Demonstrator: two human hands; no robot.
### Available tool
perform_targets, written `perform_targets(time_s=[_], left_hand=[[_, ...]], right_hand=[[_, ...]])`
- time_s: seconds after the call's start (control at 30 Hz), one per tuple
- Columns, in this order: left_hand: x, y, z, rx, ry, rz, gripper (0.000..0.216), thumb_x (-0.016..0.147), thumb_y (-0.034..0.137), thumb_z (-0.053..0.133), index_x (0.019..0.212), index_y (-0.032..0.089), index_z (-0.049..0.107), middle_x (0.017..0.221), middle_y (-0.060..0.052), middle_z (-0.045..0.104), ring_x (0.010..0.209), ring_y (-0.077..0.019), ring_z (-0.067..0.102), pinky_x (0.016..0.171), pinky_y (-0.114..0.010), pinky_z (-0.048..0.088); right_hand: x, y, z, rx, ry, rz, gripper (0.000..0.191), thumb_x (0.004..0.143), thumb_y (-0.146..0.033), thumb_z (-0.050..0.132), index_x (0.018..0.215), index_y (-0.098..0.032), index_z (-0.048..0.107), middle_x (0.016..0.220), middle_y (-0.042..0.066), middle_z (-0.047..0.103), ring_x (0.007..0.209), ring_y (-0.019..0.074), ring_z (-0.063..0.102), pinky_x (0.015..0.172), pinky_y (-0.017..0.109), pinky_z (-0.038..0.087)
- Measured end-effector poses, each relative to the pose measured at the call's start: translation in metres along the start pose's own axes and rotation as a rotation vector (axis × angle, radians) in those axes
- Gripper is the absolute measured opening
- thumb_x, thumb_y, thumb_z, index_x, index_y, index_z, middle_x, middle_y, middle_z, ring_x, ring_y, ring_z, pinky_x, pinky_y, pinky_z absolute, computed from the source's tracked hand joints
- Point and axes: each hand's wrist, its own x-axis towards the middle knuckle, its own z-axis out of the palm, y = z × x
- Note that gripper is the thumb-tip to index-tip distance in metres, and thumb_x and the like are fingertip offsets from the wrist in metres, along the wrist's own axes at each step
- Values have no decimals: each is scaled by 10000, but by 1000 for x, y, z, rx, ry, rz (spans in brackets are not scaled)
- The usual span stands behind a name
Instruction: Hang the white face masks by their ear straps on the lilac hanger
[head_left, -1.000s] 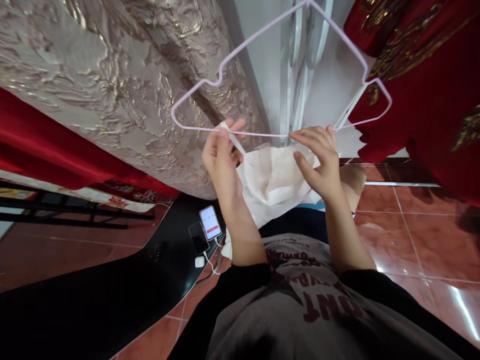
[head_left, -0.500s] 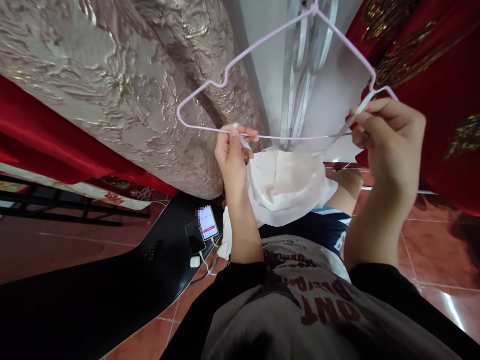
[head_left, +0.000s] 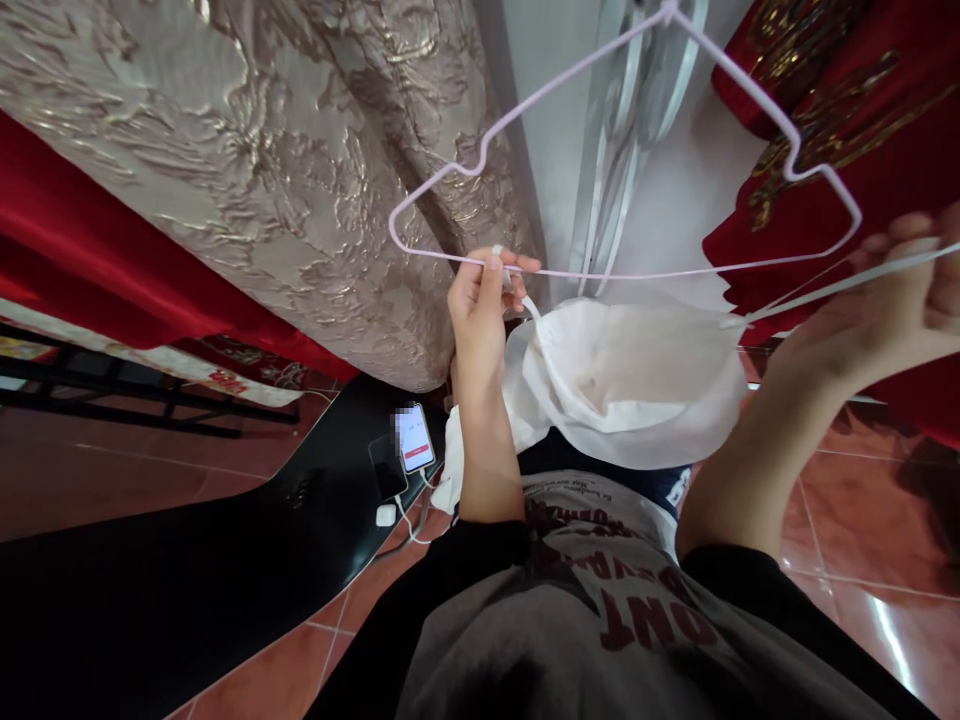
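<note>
A pale pink clothes hanger (head_left: 637,276) hangs in front of me, its hook end cut off by the top edge. My left hand (head_left: 480,290) pinches its bottom bar near the left end, together with the end of a thin white strap. Below the bar is a white garment (head_left: 645,350), its upper opening spread wide above my lap. From its right side a white strap (head_left: 840,286) runs taut to my right hand (head_left: 900,300), which is partly outside the right edge. That strap passes over the fingers, beyond the hanger's right end.
A beige embossed fabric (head_left: 255,180) hangs at the left, and a red fabric with gold decoration (head_left: 847,180) at the right. On the black bench (head_left: 225,560) lie a lit phone (head_left: 415,438), a dark phone (head_left: 388,468) and a white charger (head_left: 385,515).
My right hand has moved right, away from the hanger, drawing the strap out with it. The garment's opening has widened. The hanger has shifted slightly right, with my left hand still holding it.
</note>
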Motion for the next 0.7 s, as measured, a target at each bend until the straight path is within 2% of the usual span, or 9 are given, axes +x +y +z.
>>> perform_targets(time_s=[0.07, 0.13, 0.17, 0.23, 0.3, 0.4, 0.5, 0.6, 0.7], left_hand=[[-1, -3, 3, -28, -19, -15, 228, 1041, 397, 664, 890, 227, 683, 866, -48, 773, 624, -128, 591, 550, -261, 486], [-2, -5, 5, -37, -25, -22, 220, 1038, 388, 668, 888, 228, 687, 866, -47, 773, 621, -129, 587, 540, -260, 474], [-2, -6, 5, -30, -20, -20, 222, 1031, 399, 676, 889, 230, 689, 869, -46, 772, 626, -130, 591, 538, -261, 470], [-3, -4, 2, -5, -6, -17, 233, 1009, 441, 700, 902, 234, 695, 895, -49, 777, 659, -138, 618, 542, -266, 470], [-2, -1, -6, 25, 39, -12, 215, 984, 454, 719, 934, 246, 703, 972, -55, 794, 742, -158, 671, 554, -274, 476], [2, 6, -26, 48, 242, 91, 44, 970, 325, 689, 979, 295, 720, 1133, -11, 806, 948, -189, 733, 552, -283, 455], [11, 15, -48, 68, 403, 274, 287, 958, 112, 602, 1006, 342, 767, 1198, 70, 796, 1088, -202, 731, 577, -300, 422], [21, 25, -61, 176, 343, 412, 334, 981, 76, 643, 1011, 358, 820, 1184, 104, 804, 1085, -212, 735, 647, -324, 469], [32, 38, -61, 255, 165, 453, 135, 967, 242, 795, 1020, 350, 856, 1115, 73, 828, 1088, -234, 741, 927, -425, 581]], right_hand=[[-23, -19, 34, -84, -32, -179, 145, 823, -426, 848, 955, -367, 857, 855, -23, 779, 834, 234, 751, 834, 497, 608], [-41, -32, 61, -174, -446, -163, 292, 818, -435, 862, 1091, -331, 837, 1041, 19, 826, 1000, 270, 772, 925, 510, 616], [-47, -36, 70, -223, -602, -143, 312, 840, -452, 843, 1121, -317, 824, 1089, 30, 827, 1052, 272, 764, 970, 517, 607], [-55, -38, 80, -316, -805, -108, 303, 886, -490, 789, 1126, -304, 804, 1102, 30, 824, 1081, 263, 745, 1019, 528, 583], [-62, -36, 82, -383, -821, -122, 282, 914, -516, 746, 1090, -302, 798, 1031, 20, 818, 1026, 249, 727, 1011, 526, 570], [-69, -32, 78, -408, -744, -144, 268, 934, -510, 718, 1094, -308, 792, 1003, 15, 801, 1017, 245, 703, 1012, 527, 555], [-71, -29, 72, -381, -678, -171, 244, 944, -497, 712, 1086, -315, 793, 979, 11, 788, 1014, 241, 689, 1013, 516, 543], [-68, -27, 69, -356, -661, -175, 240, 945, -504, 710, 1069, -315, 789, 968, 14, 781, 1005, 238, 680, 1008, 502, 538], [-67, -26, 69, -362, -672, -178, 252, 944, -523, 702, 1066, -317, 780, 975, 15, 777, 1004, 240, 676, 1006, 501, 535]])
